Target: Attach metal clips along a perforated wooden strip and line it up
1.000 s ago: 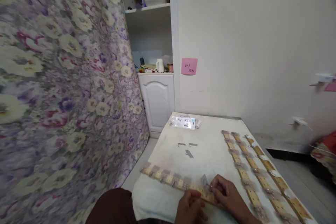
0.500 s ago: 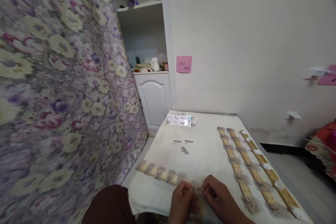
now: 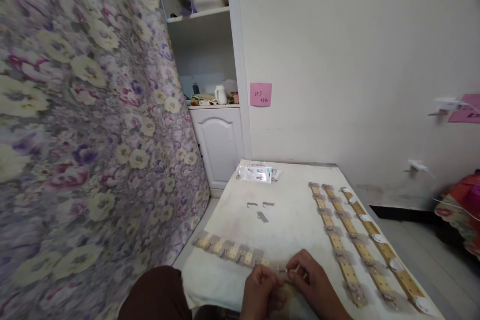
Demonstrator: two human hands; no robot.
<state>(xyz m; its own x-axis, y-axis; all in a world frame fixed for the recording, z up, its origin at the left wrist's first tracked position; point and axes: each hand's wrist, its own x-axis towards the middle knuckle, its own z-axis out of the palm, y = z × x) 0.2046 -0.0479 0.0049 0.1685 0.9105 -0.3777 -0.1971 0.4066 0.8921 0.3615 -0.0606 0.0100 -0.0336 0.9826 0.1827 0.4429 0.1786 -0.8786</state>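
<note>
Near the front edge of the table, a pale wooden strip (image 3: 233, 252) with holes and several clear plates with small metal hooks runs slantwise toward my hands. My left hand (image 3: 263, 291) is closed at the strip's right end, fingers curled; what they grip is hidden. Just to its right, my right hand (image 3: 313, 280) pinches a small metal piece (image 3: 282, 271), too small to name. The fingertips of both hands are close together over the strip's end. Beyond them lie three loose flat grey hook pieces (image 3: 263, 217) on the white cloth.
On the right side of the table, several hook-bearing wooden strips (image 3: 339, 255) lie lengthwise, one with round white plates (image 3: 379, 238). Clear packages (image 3: 258, 174) rest at the far edge. A floral curtain (image 3: 93, 135) hangs at left; a brown-clad knee (image 3: 155, 295) is beside the table.
My right hand has shifted slightly left, closer to my left hand, with the small metal piece in its fingers. The view has tilted a little; the strips and loose pieces stay put.
</note>
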